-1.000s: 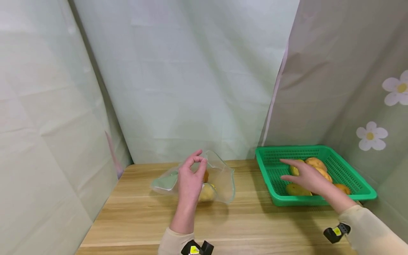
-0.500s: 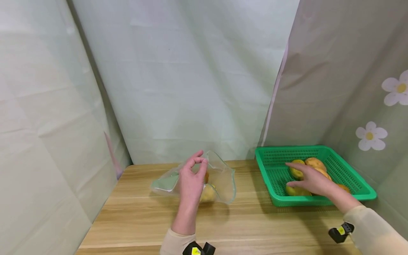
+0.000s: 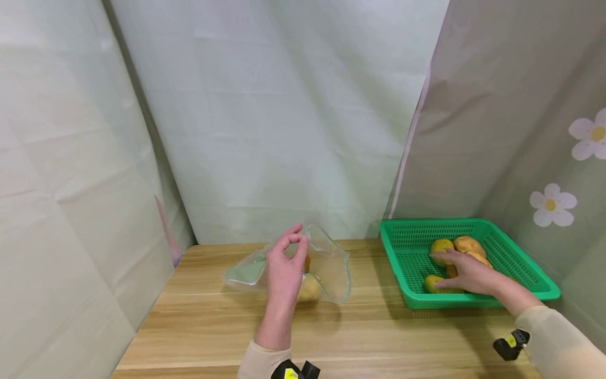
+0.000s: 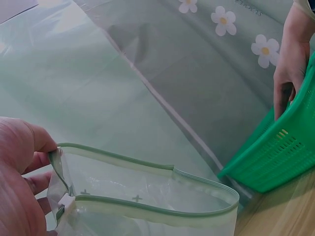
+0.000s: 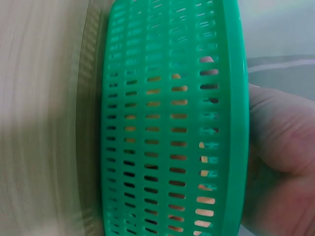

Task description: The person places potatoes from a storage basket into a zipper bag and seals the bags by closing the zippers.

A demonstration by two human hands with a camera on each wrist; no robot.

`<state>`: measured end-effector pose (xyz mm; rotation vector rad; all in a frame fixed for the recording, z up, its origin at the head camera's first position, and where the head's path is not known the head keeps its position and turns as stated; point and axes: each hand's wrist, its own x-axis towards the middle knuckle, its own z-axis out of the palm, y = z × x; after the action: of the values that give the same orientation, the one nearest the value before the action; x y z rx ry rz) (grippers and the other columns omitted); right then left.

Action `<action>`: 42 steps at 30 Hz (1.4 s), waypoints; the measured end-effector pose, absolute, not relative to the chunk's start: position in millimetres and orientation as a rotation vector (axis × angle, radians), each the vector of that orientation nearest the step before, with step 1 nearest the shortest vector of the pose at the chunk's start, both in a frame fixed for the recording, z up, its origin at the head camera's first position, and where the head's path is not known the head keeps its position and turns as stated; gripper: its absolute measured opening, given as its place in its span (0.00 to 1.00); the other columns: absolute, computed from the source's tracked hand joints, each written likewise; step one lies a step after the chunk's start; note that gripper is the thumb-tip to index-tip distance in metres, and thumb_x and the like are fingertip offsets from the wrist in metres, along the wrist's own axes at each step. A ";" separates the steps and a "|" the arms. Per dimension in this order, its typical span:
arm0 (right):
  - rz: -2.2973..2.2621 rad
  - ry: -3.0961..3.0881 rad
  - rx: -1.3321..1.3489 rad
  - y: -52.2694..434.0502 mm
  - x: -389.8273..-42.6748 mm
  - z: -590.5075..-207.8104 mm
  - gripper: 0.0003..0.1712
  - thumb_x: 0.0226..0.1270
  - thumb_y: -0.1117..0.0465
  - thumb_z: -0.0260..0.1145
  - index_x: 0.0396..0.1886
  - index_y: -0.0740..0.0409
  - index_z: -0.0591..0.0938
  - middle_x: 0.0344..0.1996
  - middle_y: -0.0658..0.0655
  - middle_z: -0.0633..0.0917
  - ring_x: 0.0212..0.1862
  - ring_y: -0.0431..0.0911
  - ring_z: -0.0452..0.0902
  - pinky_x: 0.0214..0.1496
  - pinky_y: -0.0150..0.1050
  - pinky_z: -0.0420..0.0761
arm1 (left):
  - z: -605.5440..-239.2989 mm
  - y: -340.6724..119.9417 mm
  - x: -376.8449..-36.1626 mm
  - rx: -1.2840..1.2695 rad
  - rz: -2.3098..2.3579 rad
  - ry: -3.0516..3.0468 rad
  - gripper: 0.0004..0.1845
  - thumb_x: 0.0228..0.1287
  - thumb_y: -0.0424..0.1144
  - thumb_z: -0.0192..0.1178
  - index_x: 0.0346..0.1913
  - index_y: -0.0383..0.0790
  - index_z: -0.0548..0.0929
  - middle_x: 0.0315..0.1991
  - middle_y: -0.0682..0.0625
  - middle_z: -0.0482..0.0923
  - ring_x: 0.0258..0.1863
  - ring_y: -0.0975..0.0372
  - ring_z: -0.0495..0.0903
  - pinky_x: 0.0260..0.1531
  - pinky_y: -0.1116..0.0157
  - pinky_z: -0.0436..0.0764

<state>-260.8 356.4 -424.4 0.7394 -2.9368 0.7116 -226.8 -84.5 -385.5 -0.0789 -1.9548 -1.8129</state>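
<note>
My left hand (image 3: 284,266) pinches the near rim of a clear zip bag (image 3: 333,266) that stands open on the wooden table (image 3: 203,326). A yellow fruit (image 3: 310,287) lies inside it. The left wrist view shows the thumb (image 4: 22,142) on the bag's green zip edge (image 4: 147,206). My right hand (image 3: 466,273) reaches into the green basket (image 3: 473,301) at the right, its spread fingers lying over the yellow fruits (image 3: 441,245); one fruit (image 3: 432,282) lies by the thumb. Whether the fingers curl round a fruit is hidden. The right wrist view shows only the basket wall (image 5: 167,123) and the hand (image 5: 280,157) behind it.
Pale green sheets hang behind and at the left. A grey flowered curtain (image 3: 549,202) closes the right side, just behind the basket. Bare wood lies between the bag and the basket and along the table's near edge.
My right hand has sunk lower into the basket and moved a little right, onto the fruits. The left hand and the bag have stayed put.
</note>
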 end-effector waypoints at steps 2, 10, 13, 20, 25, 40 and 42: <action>0.716 -2.950 0.744 359.2 -261.2 -426.4 0.47 0.63 0.51 0.86 0.73 0.74 0.78 0.71 0.77 0.78 0.75 0.83 0.61 0.67 0.79 0.73 | -385.5 -84.8 -227.0 -0.080 -1.814 -1.953 0.09 0.78 0.38 0.68 0.44 0.34 0.89 0.68 0.55 0.86 0.79 0.52 0.71 0.80 0.38 0.60; 0.677 -2.964 0.748 364.6 -263.6 -429.4 0.43 0.60 0.53 0.87 0.68 0.72 0.82 0.69 0.77 0.79 0.75 0.84 0.60 0.68 0.88 0.57 | -385.0 -85.9 -227.8 -0.075 -1.832 -1.939 0.09 0.78 0.38 0.68 0.44 0.33 0.89 0.68 0.54 0.85 0.78 0.52 0.72 0.80 0.38 0.59; 0.668 -2.976 0.748 365.7 -265.1 -429.8 0.41 0.58 0.54 0.88 0.66 0.71 0.84 0.69 0.76 0.80 0.75 0.84 0.60 0.68 0.88 0.53 | -384.4 -85.9 -228.1 -0.072 -1.831 -1.943 0.09 0.78 0.38 0.68 0.45 0.33 0.89 0.68 0.53 0.85 0.79 0.52 0.71 0.80 0.38 0.59; 0.691 -3.033 0.741 366.9 -267.3 -430.4 0.38 0.60 0.57 0.87 0.65 0.72 0.84 0.68 0.77 0.80 0.75 0.84 0.59 0.71 0.88 0.48 | -384.5 -86.5 -228.7 -0.073 -1.841 -1.938 0.08 0.78 0.39 0.68 0.44 0.36 0.89 0.67 0.57 0.85 0.79 0.52 0.71 0.80 0.37 0.59; 0.661 -3.082 0.715 367.8 -268.4 -430.1 0.38 0.59 0.58 0.87 0.66 0.71 0.84 0.69 0.83 0.76 0.73 0.84 0.63 0.70 0.88 0.48 | -384.5 -86.6 -228.5 -0.076 -1.837 -1.935 0.08 0.78 0.39 0.69 0.43 0.36 0.89 0.67 0.58 0.85 0.78 0.52 0.71 0.80 0.38 0.59; 0.608 -3.139 0.724 365.1 -268.7 -425.8 0.28 0.58 0.65 0.86 0.58 0.68 0.88 0.61 0.76 0.84 0.72 0.85 0.63 0.69 0.87 0.56 | -385.4 -87.7 -226.2 -0.057 -1.859 -1.944 0.10 0.79 0.40 0.68 0.46 0.34 0.89 0.68 0.57 0.85 0.80 0.51 0.69 0.80 0.36 0.58; 0.604 -3.136 0.736 365.2 -268.6 -425.6 0.27 0.59 0.65 0.86 0.57 0.68 0.88 0.61 0.75 0.85 0.72 0.85 0.63 0.69 0.86 0.58 | -385.2 -88.0 -226.2 -0.055 -1.863 -1.945 0.10 0.79 0.40 0.68 0.46 0.34 0.89 0.69 0.56 0.84 0.80 0.51 0.69 0.80 0.35 0.58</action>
<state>-268.6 365.2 -425.6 0.7360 -3.1356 0.6044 -226.2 -88.0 -385.2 -0.0550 -1.9449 -1.8632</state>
